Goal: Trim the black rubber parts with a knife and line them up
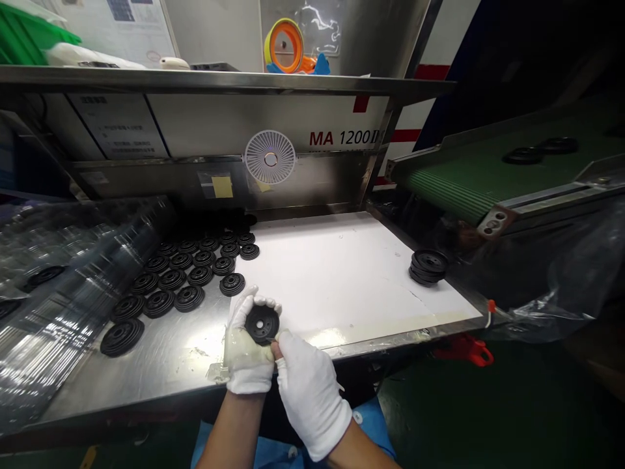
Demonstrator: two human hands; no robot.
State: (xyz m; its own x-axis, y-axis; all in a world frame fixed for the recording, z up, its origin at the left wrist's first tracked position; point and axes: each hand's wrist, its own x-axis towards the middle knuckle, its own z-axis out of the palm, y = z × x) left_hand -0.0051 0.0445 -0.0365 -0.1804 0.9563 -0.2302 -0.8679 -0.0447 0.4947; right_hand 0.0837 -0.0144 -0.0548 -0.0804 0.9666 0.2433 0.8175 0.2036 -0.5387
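Observation:
My left hand (pixel 247 345), in a white glove wrapped with clear tape, holds up a black ribbed rubber disc (pixel 262 324) with a centre hole. My right hand (pixel 310 391), also gloved in white, presses its bare fingertip against the disc's lower edge. Several matching discs (pixel 170 280) lie in rows on the steel table (pixel 161 358), and the closest one (pixel 232 284) sits just beyond my hands. A white sheet (pixel 342 280) covers the table's right part, with a small stack of discs (pixel 428 266) at its far right edge.
A green conveyor belt (pixel 454 189) carrying black discs (pixel 522 155) runs in at the upper right. Clear plastic film (pixel 63 306) lies along the left, and a plastic bag (pixel 551 280) hangs on the right. A small white fan (pixel 270 157) is mounted behind the table.

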